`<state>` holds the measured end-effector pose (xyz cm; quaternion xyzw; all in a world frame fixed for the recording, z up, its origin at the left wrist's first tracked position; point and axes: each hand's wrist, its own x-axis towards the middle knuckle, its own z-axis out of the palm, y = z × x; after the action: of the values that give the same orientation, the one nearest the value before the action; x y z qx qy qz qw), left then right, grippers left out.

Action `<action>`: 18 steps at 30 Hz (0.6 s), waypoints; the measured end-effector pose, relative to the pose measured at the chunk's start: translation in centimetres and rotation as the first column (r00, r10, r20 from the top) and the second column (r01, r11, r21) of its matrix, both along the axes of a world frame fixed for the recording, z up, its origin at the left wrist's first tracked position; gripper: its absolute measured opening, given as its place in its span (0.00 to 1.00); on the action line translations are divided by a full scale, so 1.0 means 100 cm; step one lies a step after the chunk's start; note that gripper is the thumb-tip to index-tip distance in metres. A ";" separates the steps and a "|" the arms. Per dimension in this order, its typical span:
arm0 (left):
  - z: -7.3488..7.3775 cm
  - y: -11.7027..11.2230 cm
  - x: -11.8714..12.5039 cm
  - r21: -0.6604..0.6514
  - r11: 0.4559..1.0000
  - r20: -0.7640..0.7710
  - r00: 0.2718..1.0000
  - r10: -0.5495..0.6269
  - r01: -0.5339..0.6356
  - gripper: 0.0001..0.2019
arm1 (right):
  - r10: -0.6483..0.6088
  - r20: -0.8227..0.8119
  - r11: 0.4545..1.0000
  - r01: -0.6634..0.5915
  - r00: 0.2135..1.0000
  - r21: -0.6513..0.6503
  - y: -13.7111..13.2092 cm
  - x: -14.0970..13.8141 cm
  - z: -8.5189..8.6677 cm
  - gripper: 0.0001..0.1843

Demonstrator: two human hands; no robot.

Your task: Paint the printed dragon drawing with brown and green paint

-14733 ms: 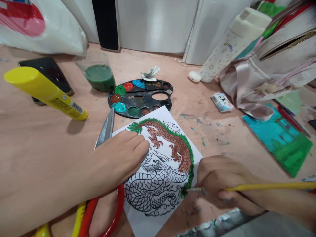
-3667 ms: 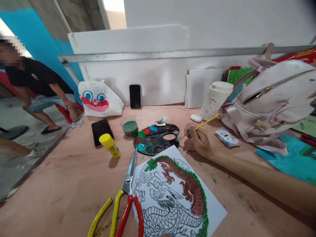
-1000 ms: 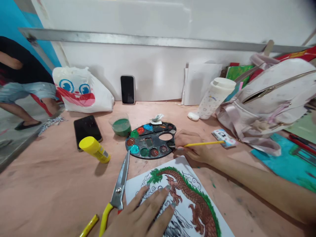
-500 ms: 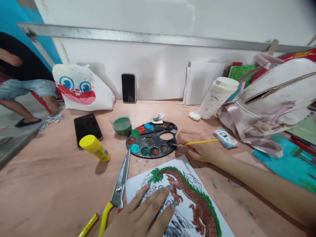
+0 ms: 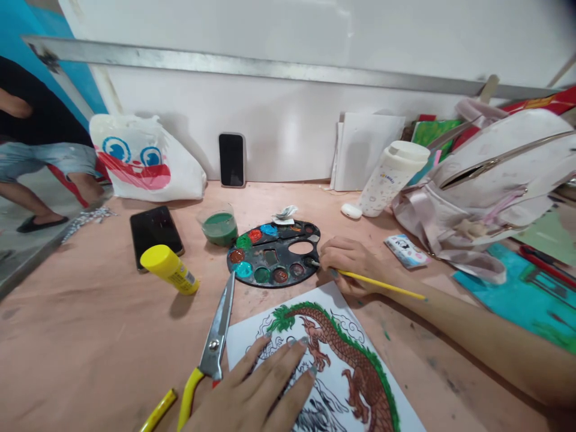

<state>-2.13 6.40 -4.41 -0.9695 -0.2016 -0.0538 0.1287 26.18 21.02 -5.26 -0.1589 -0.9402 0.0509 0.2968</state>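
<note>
One paintbrush (image 5: 382,285) between right fingers (image 5: 346,255), tip touching palette (image 5: 281,231)

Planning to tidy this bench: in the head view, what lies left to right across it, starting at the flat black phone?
Black smartphone, cup of green paint, paint palette, right hand with paintbrush, small printed packet, pale pink bag.

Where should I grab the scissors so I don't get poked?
Take the scissors by the yellow handle, coming from the near side, with your fingers around it. The pointed blades aim away toward the paint palette, so the handle end is closest. The left hand covers the other handle.
</note>
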 end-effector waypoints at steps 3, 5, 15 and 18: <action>0.001 0.000 0.001 -0.004 1.000 -0.017 0.999 0.029 -0.029 0.30 | 0.015 -0.039 0.998 -0.017 0.999 -0.053 0.002 -0.001 -0.002 0.13; 0.003 -0.001 0.002 -0.021 1.000 -0.023 1.000 0.019 -0.020 0.30 | 0.020 -0.070 0.995 -0.027 0.997 -0.097 0.003 -0.001 -0.002 0.09; 0.004 0.000 0.004 -0.055 0.998 -0.050 0.999 0.006 -0.009 0.30 | -0.270 -0.272 0.885 0.126 0.924 -0.448 -0.002 0.003 -0.005 0.15; 0.003 0.000 0.001 -0.031 0.999 -0.020 1.000 0.021 -0.021 0.28 | -0.300 -0.313 0.863 0.117 0.901 -0.492 0.001 0.005 -0.007 0.22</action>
<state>-2.07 6.38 -4.15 -0.9697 -0.2113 -0.0397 0.1160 26.64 21.15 -5.92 -0.3145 -0.8022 0.2693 0.4301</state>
